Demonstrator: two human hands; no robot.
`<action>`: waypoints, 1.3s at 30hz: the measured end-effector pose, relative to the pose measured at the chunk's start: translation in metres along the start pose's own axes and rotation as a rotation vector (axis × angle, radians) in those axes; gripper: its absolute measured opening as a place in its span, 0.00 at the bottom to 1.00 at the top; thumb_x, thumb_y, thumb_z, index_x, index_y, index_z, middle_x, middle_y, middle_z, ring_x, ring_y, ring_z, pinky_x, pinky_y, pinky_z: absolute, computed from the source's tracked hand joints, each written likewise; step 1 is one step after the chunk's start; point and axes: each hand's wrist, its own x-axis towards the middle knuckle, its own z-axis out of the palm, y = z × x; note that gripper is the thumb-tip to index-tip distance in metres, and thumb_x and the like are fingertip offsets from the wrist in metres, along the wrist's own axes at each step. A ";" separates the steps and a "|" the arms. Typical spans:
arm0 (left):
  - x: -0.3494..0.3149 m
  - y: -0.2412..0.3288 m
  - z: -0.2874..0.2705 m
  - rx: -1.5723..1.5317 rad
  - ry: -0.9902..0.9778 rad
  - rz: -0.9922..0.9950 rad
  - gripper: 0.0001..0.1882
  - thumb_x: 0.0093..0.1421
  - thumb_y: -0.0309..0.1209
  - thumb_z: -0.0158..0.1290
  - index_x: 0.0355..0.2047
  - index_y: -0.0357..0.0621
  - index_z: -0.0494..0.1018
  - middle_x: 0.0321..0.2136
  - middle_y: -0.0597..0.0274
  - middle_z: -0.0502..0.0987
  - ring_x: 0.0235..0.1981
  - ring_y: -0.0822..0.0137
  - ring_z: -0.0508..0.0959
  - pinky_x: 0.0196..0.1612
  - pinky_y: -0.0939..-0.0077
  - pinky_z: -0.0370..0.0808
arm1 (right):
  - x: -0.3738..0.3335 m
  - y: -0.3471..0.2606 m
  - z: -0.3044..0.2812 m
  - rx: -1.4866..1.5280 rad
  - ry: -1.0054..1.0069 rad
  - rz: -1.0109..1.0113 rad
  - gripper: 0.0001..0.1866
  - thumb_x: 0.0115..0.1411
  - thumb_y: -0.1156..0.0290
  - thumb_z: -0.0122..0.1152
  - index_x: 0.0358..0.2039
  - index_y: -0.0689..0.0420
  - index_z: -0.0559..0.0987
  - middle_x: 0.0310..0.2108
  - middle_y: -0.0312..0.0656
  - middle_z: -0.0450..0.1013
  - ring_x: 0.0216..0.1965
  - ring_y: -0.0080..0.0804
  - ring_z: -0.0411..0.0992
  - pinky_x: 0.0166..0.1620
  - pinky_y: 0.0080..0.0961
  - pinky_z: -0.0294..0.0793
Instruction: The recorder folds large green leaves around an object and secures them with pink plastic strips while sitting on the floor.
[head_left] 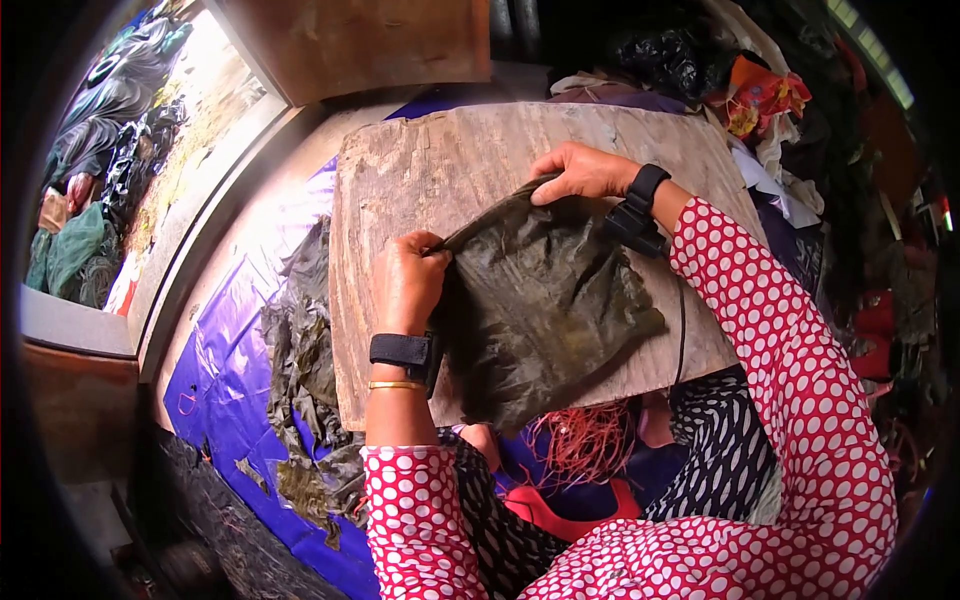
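Note:
A thin, wrinkled, dark olive-brown leaf-like sheet is stretched over a wooden board; I cannot tell its exact kind. My left hand pinches its upper left corner. Further right and farther away, my right hand grips the upper edge between thumb and fingers. Between the two hands the edge is pulled fairly straight. The sheet's lower end hangs past the board's near edge. Left of the board lies a crumpled heap of similar dark sheets on a blue plastic sheet.
A tangle of reddish strings lies below the board's near edge, close to a red plastic thing. Bags and cloths, one a red-and-yellow bag, are piled at the far right. A doorway frame stands left.

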 end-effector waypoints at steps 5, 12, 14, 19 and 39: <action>0.001 0.005 -0.020 0.198 -0.134 -0.064 0.12 0.46 0.31 0.57 0.32 0.40 0.78 0.28 0.47 0.78 0.33 0.53 0.79 0.38 0.66 0.73 | -0.009 0.016 -0.006 -0.010 0.087 -0.008 0.09 0.53 0.69 0.63 0.32 0.60 0.78 0.26 0.29 0.72 0.31 0.17 0.68 0.39 0.17 0.67; 0.004 0.010 -0.005 0.165 0.126 -0.030 0.18 0.47 0.27 0.56 0.42 0.45 0.75 0.37 0.47 0.77 0.41 0.50 0.76 0.44 0.64 0.72 | -0.019 0.040 -0.008 0.019 0.392 -0.004 0.14 0.53 0.69 0.63 0.40 0.60 0.76 0.33 0.35 0.73 0.32 0.18 0.68 0.38 0.19 0.69; -0.004 0.029 -0.009 0.243 0.141 0.098 0.22 0.46 0.27 0.58 0.45 0.46 0.73 0.42 0.46 0.75 0.44 0.50 0.74 0.46 0.65 0.71 | -0.039 0.045 -0.020 -0.259 0.562 -0.075 0.21 0.53 0.67 0.62 0.46 0.61 0.72 0.43 0.42 0.72 0.39 0.26 0.71 0.42 0.24 0.72; -0.050 0.070 -0.023 0.354 -0.048 0.500 0.34 0.41 0.29 0.63 0.52 0.49 0.68 0.54 0.48 0.66 0.57 0.51 0.63 0.56 0.55 0.61 | -0.141 -0.007 0.039 -0.529 0.490 -0.374 0.18 0.52 0.70 0.60 0.44 0.60 0.73 0.45 0.48 0.70 0.48 0.43 0.69 0.50 0.31 0.69; -0.089 0.062 -0.012 0.590 -0.304 0.308 0.58 0.32 0.47 0.69 0.63 0.49 0.52 0.61 0.41 0.53 0.62 0.45 0.54 0.61 0.56 0.56 | -0.146 0.019 0.121 -0.712 0.727 -0.373 0.20 0.55 0.66 0.55 0.49 0.54 0.70 0.53 0.42 0.65 0.56 0.41 0.61 0.54 0.38 0.59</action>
